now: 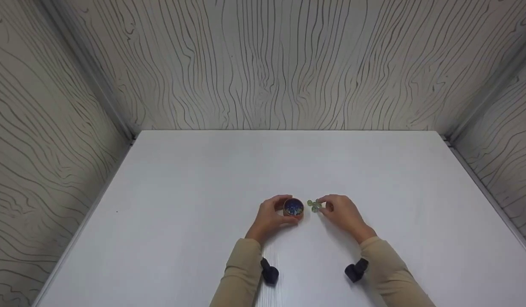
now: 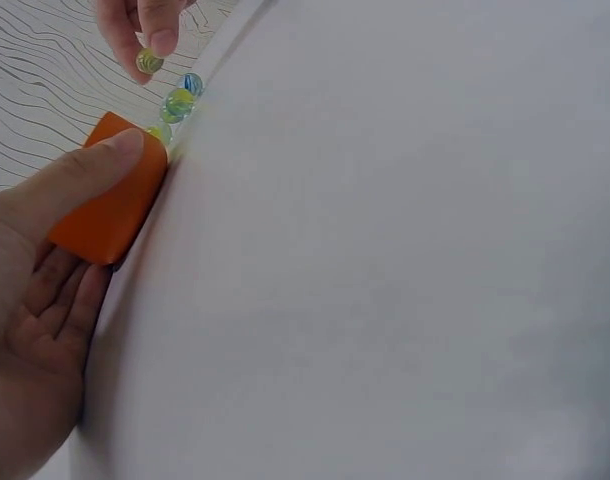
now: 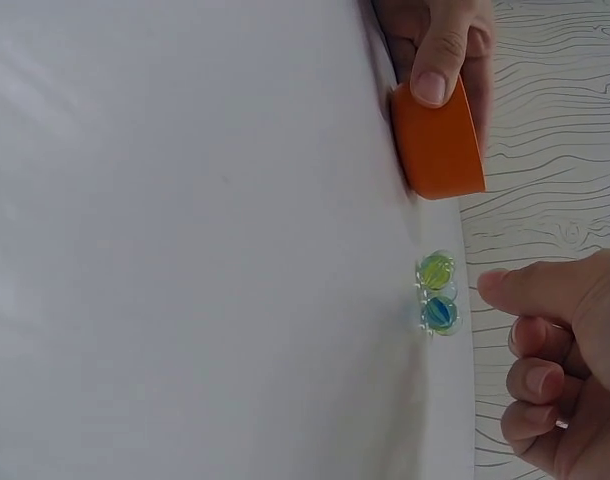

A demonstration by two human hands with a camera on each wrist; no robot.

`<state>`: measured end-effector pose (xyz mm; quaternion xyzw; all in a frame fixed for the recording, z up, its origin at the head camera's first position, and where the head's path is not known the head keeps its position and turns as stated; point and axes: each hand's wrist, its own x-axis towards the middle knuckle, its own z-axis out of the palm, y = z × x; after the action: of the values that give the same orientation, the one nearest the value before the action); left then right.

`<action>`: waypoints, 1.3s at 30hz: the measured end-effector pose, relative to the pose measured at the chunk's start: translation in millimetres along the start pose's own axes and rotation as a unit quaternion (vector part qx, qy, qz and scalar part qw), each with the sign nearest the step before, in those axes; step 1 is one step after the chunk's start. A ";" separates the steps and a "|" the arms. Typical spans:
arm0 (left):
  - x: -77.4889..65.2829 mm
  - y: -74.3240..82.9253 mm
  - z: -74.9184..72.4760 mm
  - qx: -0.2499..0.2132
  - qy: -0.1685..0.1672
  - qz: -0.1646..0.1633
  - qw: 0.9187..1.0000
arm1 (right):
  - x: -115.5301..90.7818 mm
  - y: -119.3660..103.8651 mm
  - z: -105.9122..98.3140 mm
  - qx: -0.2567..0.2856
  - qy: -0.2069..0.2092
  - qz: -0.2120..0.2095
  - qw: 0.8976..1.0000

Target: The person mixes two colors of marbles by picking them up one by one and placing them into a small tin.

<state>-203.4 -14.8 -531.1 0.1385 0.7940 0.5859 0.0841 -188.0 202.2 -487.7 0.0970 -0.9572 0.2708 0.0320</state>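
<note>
My left hand point(image 1: 271, 216) grips a small orange cup point(image 2: 125, 195) by its side, thumb near the rim and fingers round the far side. From above, the cup's inside looks dark blue with pale specks. Just right of the cup, several clear glass marbles point(image 3: 438, 272) with yellow-green and blue swirls lie close together on the table. My right hand point(image 1: 342, 211) is at the right edge of this cluster. In the left wrist view its thumb and a finger pinch one marble point(image 2: 150, 61); the right wrist view hides that marble.
The white table point(image 1: 195, 179) stretches out around both hands. Walls with a wood-grain pattern point(image 1: 263, 64) stand at the back and both sides. Black wrist cameras point(image 1: 270, 274) hang below the tan sleeves point(image 1: 241, 268).
</note>
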 end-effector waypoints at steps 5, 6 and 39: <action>-0.6 0.5 -0.4 0.000 0.000 0.001 1.000 | 0.0 -4.4 1.6 0.013 -0.004 -0.004 1.000; -0.6 0.5 -0.3 -0.001 0.001 0.001 1.000 | 0.1 -4.8 2.2 0.014 -0.005 -0.006 1.000; -0.3 0.6 -0.9 -0.009 0.001 0.009 1.000 | 3.3 -28.1 8.0 0.011 0.001 -0.079 0.997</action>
<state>-203.3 -15.6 -530.3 0.1444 0.7874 0.5940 0.0794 -185.6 174.0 -479.7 0.1720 -0.9435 0.2782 0.0533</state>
